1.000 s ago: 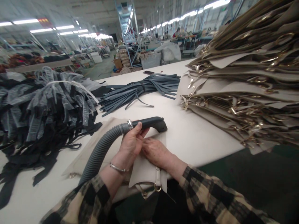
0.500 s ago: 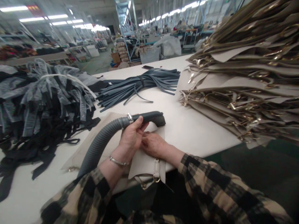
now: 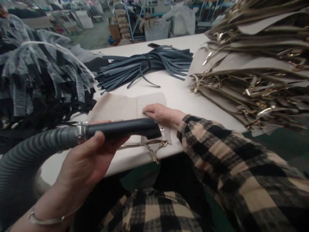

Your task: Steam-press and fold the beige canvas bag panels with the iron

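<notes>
My left hand [image 3: 87, 164] is wrapped round the black handle of a vacuum hose nozzle [image 3: 127, 127], raised close to the camera. A grey corrugated hose [image 3: 48, 141] runs from its metal clamp down to the left. Beneath and beyond the nozzle, a beige bag piece [image 3: 118, 104] lies flat at the table's front edge. Its gold-coloured clasp [image 3: 154, 154] hangs over that edge. On the right part of the piece rests my right hand [image 3: 160, 112], fingers stretched leftward and lying on the material, with nothing visible in them.
A tall stack of beige bag pieces with gold hardware [image 3: 253, 74] stands at the right. Behind the work lies a tied bundle of dark blue straps [image 3: 147, 62] on the white table [image 3: 173, 90]. Black straps in clear plastic [image 3: 41, 71] are heaped at the left.
My left hand has brought the nozzle left and nearer the camera, away from my right hand. My right hand now lies flatter on the beige piece. The view has tilted down.
</notes>
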The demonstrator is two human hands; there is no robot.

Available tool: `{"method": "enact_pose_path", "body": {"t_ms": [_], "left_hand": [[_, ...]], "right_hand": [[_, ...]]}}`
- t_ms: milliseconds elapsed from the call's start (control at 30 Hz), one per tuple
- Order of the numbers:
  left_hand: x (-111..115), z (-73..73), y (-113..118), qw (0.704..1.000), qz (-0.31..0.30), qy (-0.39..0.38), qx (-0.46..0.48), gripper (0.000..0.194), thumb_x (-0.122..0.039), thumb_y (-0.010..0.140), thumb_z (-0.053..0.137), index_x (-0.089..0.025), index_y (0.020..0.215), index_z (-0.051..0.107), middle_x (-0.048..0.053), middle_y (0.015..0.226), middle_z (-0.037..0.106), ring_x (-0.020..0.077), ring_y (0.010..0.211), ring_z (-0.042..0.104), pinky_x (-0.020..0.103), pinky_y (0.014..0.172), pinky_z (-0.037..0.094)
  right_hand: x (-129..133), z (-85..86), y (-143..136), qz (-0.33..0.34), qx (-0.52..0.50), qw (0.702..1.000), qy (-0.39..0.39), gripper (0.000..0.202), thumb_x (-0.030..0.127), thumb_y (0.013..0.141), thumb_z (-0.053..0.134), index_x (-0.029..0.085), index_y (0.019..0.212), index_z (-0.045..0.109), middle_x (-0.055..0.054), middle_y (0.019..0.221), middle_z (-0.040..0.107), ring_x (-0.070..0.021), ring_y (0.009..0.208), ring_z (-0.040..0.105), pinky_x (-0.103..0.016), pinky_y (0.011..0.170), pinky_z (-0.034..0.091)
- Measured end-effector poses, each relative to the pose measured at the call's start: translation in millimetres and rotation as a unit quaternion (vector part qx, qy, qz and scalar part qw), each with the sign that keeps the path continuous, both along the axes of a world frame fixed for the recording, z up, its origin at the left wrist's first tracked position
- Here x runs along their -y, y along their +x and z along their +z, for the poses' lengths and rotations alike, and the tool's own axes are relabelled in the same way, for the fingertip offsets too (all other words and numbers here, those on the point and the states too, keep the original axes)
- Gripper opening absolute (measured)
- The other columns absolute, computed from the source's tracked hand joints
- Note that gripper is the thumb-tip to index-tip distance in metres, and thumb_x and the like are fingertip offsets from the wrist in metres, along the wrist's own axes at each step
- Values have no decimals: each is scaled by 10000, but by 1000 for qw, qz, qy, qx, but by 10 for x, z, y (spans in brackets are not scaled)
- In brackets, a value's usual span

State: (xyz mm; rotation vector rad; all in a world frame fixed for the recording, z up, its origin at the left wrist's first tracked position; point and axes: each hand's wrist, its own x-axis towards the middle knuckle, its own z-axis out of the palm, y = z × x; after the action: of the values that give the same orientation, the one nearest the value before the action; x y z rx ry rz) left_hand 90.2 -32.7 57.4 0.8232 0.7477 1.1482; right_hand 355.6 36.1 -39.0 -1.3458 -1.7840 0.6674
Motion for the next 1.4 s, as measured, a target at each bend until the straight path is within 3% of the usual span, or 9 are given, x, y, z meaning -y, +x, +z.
{"method": "enact_pose_path", "body": {"t_ms": [100,233,367,567,767,967,1133,1267,1400], "left_hand": [[154,-125,-52,997,-39,-32,-50,448,-327,504,940,-151,863,737,117,925,761,350,951,700,475,822,620],[115,-174,175,996,-72,-39,-22,380,-284,543,924,-161,846,730,102,916,758,325,950,704,471,840,611],[16,-72,337,989,-139,-27,-31,313,-249,592,894,-161,844,731,52,885,752,255,929,702,425,860,602],[72,105,397,968,-225,37,-104,267,-231,715,805,-161,962,730,79,972,756,280,1014,690,415,944,554],[67,50,575,962,-258,25,-83,229,-257,717,808,-159,909,730,60,940,757,259,981,697,402,915,566],[159,-162,163,969,-229,35,-88,303,-252,731,812,-208,1010,702,45,1105,740,244,1086,665,397,1005,515],[281,-359,317,983,-185,7,-12,276,-291,728,818,-206,966,709,50,1056,750,245,1054,671,447,967,537],[255,-270,279,988,-154,10,4,274,-285,721,824,-194,957,718,51,1017,759,243,1032,681,452,967,539],[297,-97,-217,998,-48,14,-23,358,-349,638,877,-186,921,728,36,957,775,249,1005,692,435,954,559]], "right_hand": [[333,14,205,119,127,984,24,217,199,913,578,220,1068,728,-20,1134,695,-199,1135,594,-412,1083,388],[621,-65,322,151,179,970,60,284,219,955,534,225,1204,671,-33,1316,619,-192,1316,479,-423,1169,296],[556,-156,341,144,185,971,49,274,223,959,554,211,1202,678,-68,1324,618,-201,1314,491,-399,1155,337],[391,-222,369,99,126,985,60,228,230,975,527,228,1038,747,-32,1160,703,-165,1137,617,-315,1041,456],[398,-219,341,89,118,987,55,215,168,940,552,223,1008,749,-11,1051,724,-165,1029,648,-300,977,478],[429,-168,329,66,122,990,39,220,144,924,561,194,1044,738,-42,1127,706,-173,1078,633,-316,1004,468],[440,-181,325,73,156,984,50,216,166,868,623,209,1051,729,-35,1107,705,-202,1100,624,-361,1024,460],[403,-224,341,71,187,978,65,270,234,847,670,192,1110,709,-69,1189,683,-241,1155,600,-410,1036,460],[424,-167,327,71,187,979,47,267,210,847,662,187,1109,708,-70,1214,677,-238,1176,595,-415,1059,452]]}}
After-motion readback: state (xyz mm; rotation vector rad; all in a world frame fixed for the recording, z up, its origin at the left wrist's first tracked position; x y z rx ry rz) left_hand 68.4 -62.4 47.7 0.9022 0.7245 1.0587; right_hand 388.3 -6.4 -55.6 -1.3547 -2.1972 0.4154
